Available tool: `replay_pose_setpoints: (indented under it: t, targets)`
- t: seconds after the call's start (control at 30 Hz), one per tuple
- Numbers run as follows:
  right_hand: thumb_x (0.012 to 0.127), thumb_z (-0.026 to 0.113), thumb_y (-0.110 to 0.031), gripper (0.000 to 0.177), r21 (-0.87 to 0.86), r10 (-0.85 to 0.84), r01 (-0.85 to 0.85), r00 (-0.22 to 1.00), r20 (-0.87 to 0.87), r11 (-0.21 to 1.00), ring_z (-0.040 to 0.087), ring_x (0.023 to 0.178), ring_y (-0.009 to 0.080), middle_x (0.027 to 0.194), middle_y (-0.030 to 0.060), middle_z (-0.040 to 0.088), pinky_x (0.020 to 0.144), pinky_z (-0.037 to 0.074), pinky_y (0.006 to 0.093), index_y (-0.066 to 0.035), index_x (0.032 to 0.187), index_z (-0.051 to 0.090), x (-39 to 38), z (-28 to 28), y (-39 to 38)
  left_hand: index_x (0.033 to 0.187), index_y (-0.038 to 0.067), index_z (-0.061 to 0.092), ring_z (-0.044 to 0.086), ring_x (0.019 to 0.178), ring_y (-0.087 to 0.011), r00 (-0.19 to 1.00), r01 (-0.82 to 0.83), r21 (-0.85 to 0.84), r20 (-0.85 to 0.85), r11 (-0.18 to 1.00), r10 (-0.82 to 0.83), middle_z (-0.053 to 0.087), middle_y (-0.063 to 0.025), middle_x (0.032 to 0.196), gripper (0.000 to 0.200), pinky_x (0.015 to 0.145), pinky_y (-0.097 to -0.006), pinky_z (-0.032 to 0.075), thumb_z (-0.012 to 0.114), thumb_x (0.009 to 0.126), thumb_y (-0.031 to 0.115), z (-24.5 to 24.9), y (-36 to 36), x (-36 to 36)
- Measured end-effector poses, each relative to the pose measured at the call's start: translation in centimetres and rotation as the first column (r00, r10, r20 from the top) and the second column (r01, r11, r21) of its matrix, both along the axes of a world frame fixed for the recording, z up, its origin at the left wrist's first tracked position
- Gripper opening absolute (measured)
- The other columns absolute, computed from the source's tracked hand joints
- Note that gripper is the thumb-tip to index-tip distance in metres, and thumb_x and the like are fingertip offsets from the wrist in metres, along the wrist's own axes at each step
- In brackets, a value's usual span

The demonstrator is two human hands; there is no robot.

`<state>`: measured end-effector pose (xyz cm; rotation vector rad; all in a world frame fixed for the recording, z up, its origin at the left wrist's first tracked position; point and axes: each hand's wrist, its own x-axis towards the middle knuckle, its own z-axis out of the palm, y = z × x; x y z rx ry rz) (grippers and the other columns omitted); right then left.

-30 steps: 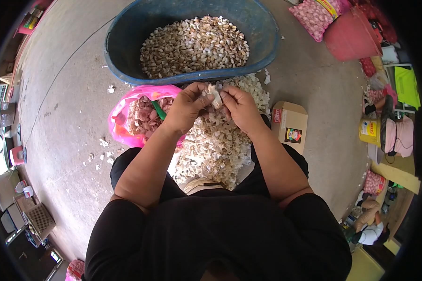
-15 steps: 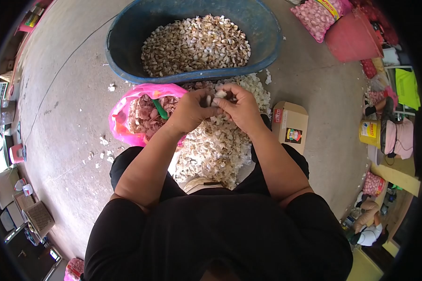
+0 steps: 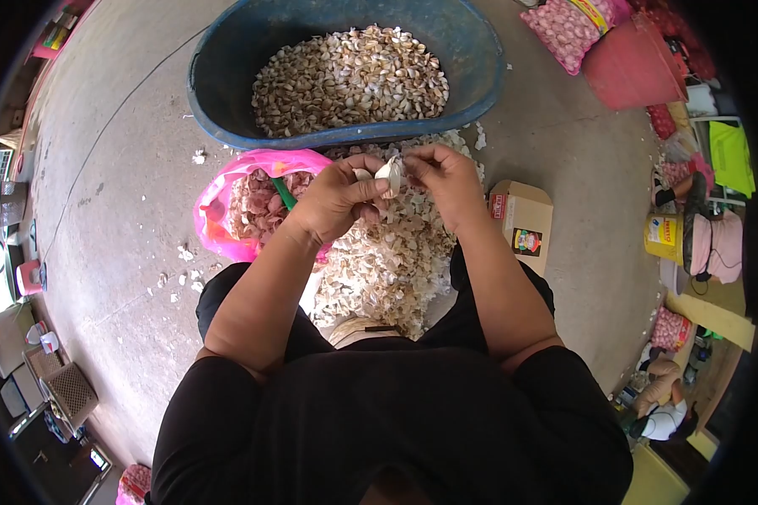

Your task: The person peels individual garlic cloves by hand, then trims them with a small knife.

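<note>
My left hand (image 3: 337,202) is closed around pale garlic cloves (image 3: 390,178), which stick out between the thumb and fingers. Just to the right, my right hand (image 3: 448,183) has its thumb and fingertips pinched together at the garlic's edge; whatever is between them is too small to make out. Under both hands spreads a heap of papery garlic skins (image 3: 379,269), reaching back toward my lap. By my left wrist lies an open pink bag (image 3: 215,231) with reddish skins and a green-handled item (image 3: 284,194) on top.
A large blue tub (image 3: 219,118) of loose garlic cloves (image 3: 354,84) stands beyond my hands. A cardboard box (image 3: 522,220) lies right of the skins. At far right are a red bin (image 3: 632,63), a bag of garlic (image 3: 564,34) and a yellow bucket (image 3: 664,240); another person (image 3: 667,417) is lower down.
My hands were close together over the garlic. Now they are slightly apart, the right one has shifted right, and the white cloves show more plainly in my left hand.
</note>
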<state>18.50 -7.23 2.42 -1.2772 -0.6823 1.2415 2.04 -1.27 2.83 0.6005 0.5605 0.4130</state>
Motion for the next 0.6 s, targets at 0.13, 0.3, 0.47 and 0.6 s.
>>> replay_pose_setpoints:
  t: [0.13, 0.3, 0.47, 0.6]
  targets:
    - [0.078, 0.060, -0.009, 0.014, 0.076, 0.149, -0.178, 0.946, 0.289, 0.981, 0.053, 0.058, 0.0073, 0.076, 0.0026, 0.058, 0.053, 0.044, 0.0187, 0.001, 0.087, 0.057, -0.7, 0.8, -0.2, 0.090, 0.001, 0.052, 0.057, 0.061, -0.0121, 0.995, -0.041, 0.082, -0.091, 0.996, 0.049, 0.059, -0.0061, 0.075, 0.022, 0.053, -0.0207, 0.047, 0.064, 0.073, 0.007, -0.2, 0.2, 0.0]
    - [0.078, 0.059, -0.007, 0.013, 0.095, 0.246, -0.255, 0.964, 0.097, 0.962, 0.055, 0.058, 0.0084, 0.074, 0.0039, 0.057, 0.050, 0.045, 0.0184, 0.001, 0.087, 0.054, -0.4, 0.9, -0.2, 0.088, 0.000, 0.053, 0.058, 0.062, -0.0127, 0.991, -0.022, 0.155, -0.126, 0.988, 0.042, 0.060, -0.0072, 0.073, 0.023, 0.055, -0.0205, 0.047, 0.066, 0.072, 0.009, 0.0, 0.0, 0.2]
    - [0.079, 0.053, -0.003, 0.011, 0.016, 0.333, -0.334, 0.933, -0.137, 0.942, 0.055, 0.055, 0.0100, 0.068, 0.0045, 0.054, 0.047, 0.046, 0.0211, -0.001, 0.088, 0.047, -0.3, 2.0, -0.7, 0.087, 0.000, 0.053, 0.056, 0.061, -0.0117, 0.985, 0.052, 0.267, -0.175, 0.962, -0.005, 0.059, -0.0063, 0.070, 0.023, 0.055, -0.0206, 0.046, 0.067, 0.072, 0.010, 0.1, -0.1, 0.2]
    - [0.078, 0.052, -0.003, 0.013, 0.044, 0.314, -0.311, 0.942, -0.116, 0.950, 0.055, 0.054, 0.0104, 0.070, 0.0062, 0.054, 0.046, 0.046, 0.0216, -0.002, 0.087, 0.044, -0.4, 1.2, -1.1, 0.089, 0.000, 0.051, 0.056, 0.062, -0.0122, 0.994, 0.014, 0.257, -0.107, 0.966, 0.015, 0.058, -0.0065, 0.073, 0.024, 0.056, -0.0216, 0.046, 0.066, 0.073, 0.009, -0.2, -0.2, 0.2]
